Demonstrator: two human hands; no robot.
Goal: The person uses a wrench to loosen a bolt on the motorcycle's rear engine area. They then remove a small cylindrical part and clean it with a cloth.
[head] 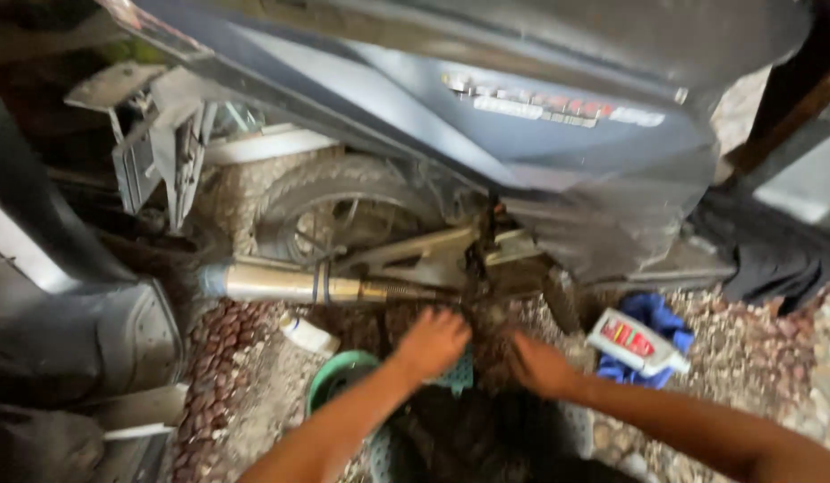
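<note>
**Head view: both hands low at the scooter's engine underside**

Reaching in from below, side by side: left hand and right hand, both at the dark, grimy engine underside, just under the grey-blue body panel and right of the rear wheel. Seen from the back only and blurred, so impossible to tell whether fingers are spread, curled, or clamped on some small part; nothing recognisable held in either.

Judged as hands-on work at the lowest point of the engine, with a green basin just below and left of the left wrist. Calls next for a sure hold by feel in a cramped, greasy spot, and for keeping forearms off the chrome exhaust pipe close by on the left.

Looks oily and caked with dirt, shadowed, detail lost to motion blur.

Lying on the gravel ground: a white oil bottle with a red label on its side upon a blue cloth, near the right hand; a small white container beside the basin.
</note>
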